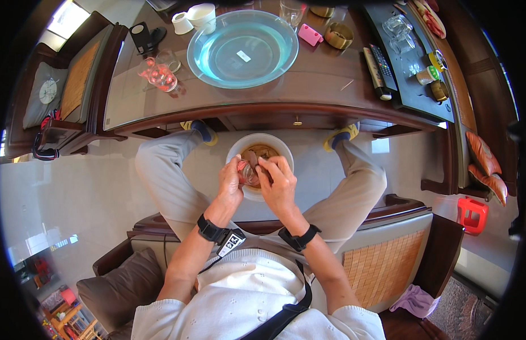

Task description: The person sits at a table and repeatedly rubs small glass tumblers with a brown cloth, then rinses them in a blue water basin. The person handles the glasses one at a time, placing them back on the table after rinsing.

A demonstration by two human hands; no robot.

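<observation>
My left hand (pixel 230 182) grips a clear drinking glass (pixel 247 175) with a red pattern, tilted over a white bucket (pixel 233 148). At the mouth of the glass, my right hand (pixel 280 183) pinches a brownish flat piece (pixel 253 158), perhaps a cloth or scrubber; its exact kind is unclear. Brown matter or liquid shows inside the bucket, partly hidden by both hands. The bucket stands on the floor between my knees.
Ahead is a dark wooden table (pixel 314 91). On it are a clear blue basin (pixel 241 78), red-patterned glasses (pixel 162 78), white cups (pixel 201 16), a brass-coloured bowl (pixel 339 36), remote controls (pixel 382 67) and a dark tray (pixel 409 68). A red stool (pixel 472 216) stands at right.
</observation>
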